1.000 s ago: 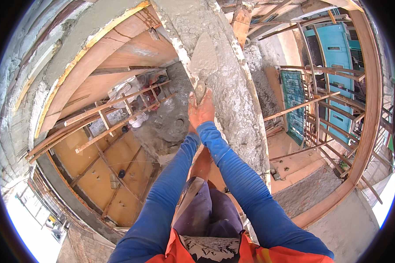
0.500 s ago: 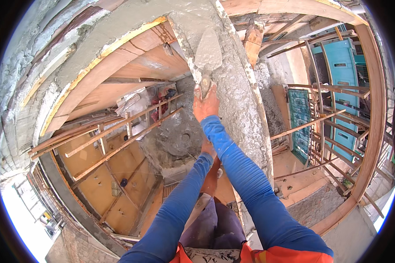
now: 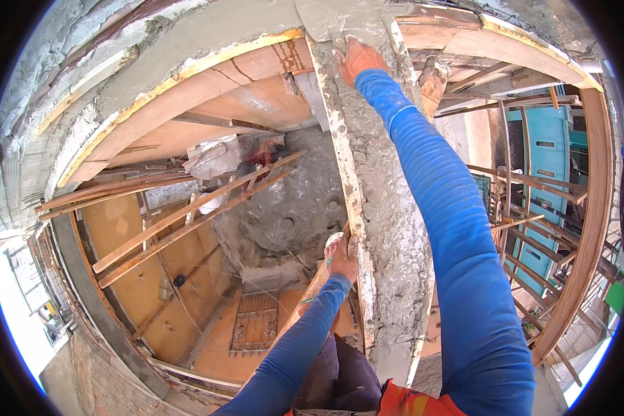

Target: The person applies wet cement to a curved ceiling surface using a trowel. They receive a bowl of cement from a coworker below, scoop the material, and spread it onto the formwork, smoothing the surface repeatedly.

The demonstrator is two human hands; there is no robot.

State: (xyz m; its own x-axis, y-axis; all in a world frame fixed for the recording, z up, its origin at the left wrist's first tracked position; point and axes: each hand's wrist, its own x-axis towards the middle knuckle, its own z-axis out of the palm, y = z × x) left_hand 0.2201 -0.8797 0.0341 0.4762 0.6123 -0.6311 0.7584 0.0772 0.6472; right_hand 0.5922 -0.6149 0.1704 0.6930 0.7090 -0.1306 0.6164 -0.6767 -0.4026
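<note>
A long concrete beam [image 3: 388, 208], its top rough and wet, runs away from me between two side boards. At its far part my right hand [image 3: 360, 61] is closed round the handle of a trowel. The trowel's cement-covered blade [image 3: 322, 22] lies on the wet mortar just beyond and left of the hand, blending into it. Lower down, my left hand [image 3: 342, 260] is closed at the edge of the left formwork board [image 3: 353, 208], partly hiding its own fingertips.
Curved plywood formwork [image 3: 249, 73] adjoins the beam at the far left. Below on the left are wooden battens [image 3: 208, 201], a grey cement floor [image 3: 284, 201] and a metal grate [image 3: 254, 322]. Teal panels [image 3: 548, 159] stand behind timber framing on the right.
My right hand has moved farther away and slightly right with the trowel. The left hand, earlier behind the right arm, now shows at the beam's left board. My view has shifted too.
</note>
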